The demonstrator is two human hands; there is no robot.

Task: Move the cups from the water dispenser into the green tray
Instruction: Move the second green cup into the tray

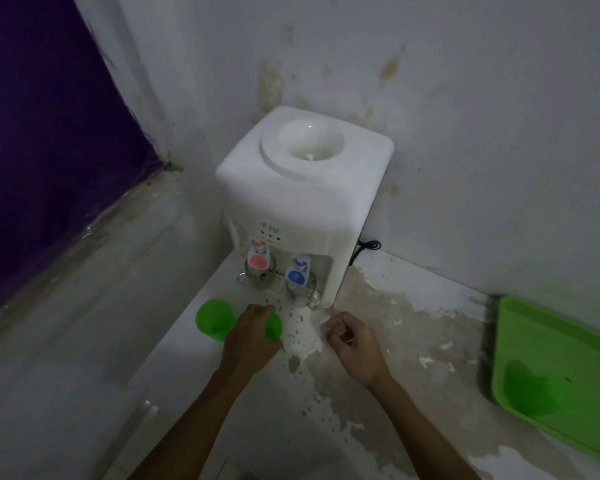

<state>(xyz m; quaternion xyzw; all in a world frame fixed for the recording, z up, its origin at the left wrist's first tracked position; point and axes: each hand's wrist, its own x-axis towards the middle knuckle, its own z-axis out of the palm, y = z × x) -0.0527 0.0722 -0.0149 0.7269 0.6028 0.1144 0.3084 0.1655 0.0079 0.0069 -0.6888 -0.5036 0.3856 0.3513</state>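
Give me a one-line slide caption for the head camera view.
Left hand grips a green cup before the water dispenser; green tray waits right.

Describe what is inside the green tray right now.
One green cup sits at the near end of the tray; the rest shows bare. The tray's right side runs out of frame, so anything there is unseen.
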